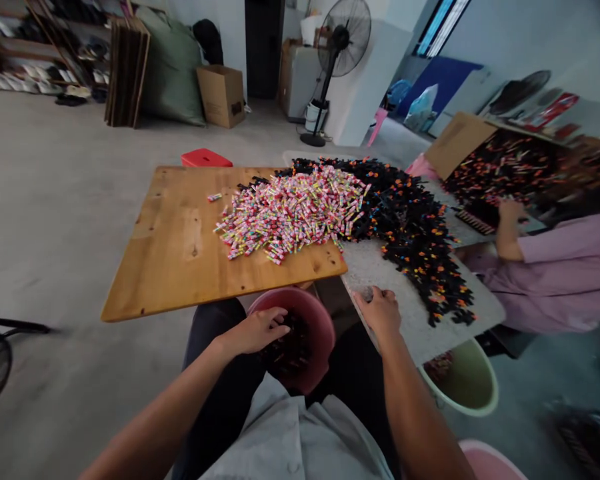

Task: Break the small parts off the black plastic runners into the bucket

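My left hand (263,330) hovers over a red bucket (325,327) that stands between my knees. Its thumb and fingers are apart, and nothing shows between them. Small dark pieces (290,347) lie inside the bucket. At the near edge of the grey table (375,267) rests my right hand (383,310), its thumb apart from its bent fingers. I see nothing held in it. Ahead, a large pile of small pink, white and yellow printed tubes (295,210) covers part of the wooden board (180,247). Black pieces with orange tips (415,220) are heaped behind and to the right.
At the right, a co-worker in a pink top (570,267) reaches into another heap of dark pieces (505,163). A pale green tub (470,380) stands beneath the table's right side. A red stool (205,158) is beyond the board, and a standing fan (330,67) is farther back.
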